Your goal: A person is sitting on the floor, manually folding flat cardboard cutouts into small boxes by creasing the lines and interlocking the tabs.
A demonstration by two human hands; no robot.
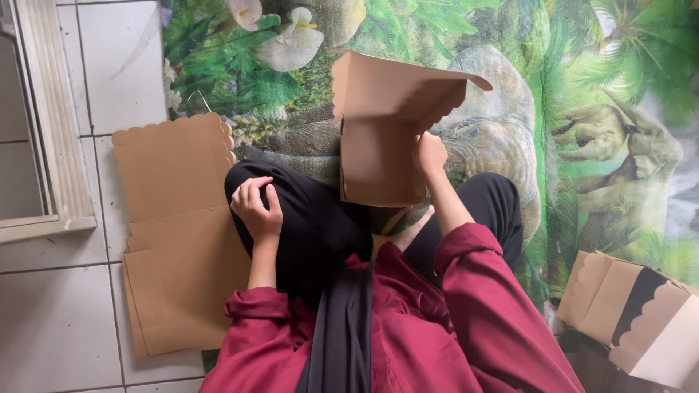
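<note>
I sit cross-legged in dark trousers and maroon sleeves. My right hand [428, 153] grips the side edge of a brown cardboard box [382, 124] that stands partly folded in front of my legs, its scalloped flap raised at the top. My left hand [256, 206] rests on my left knee with fingers curled loosely, holding nothing. Just left of that knee lies a stack of flat brown cardboard blanks [178, 233] with scalloped edges.
A folded brown box [633, 313] with scalloped flaps lies at the lower right. Under me is a green mat [568, 87] printed with plants and rocks. White floor tiles [58, 313] and a window frame [51, 124] are at the left.
</note>
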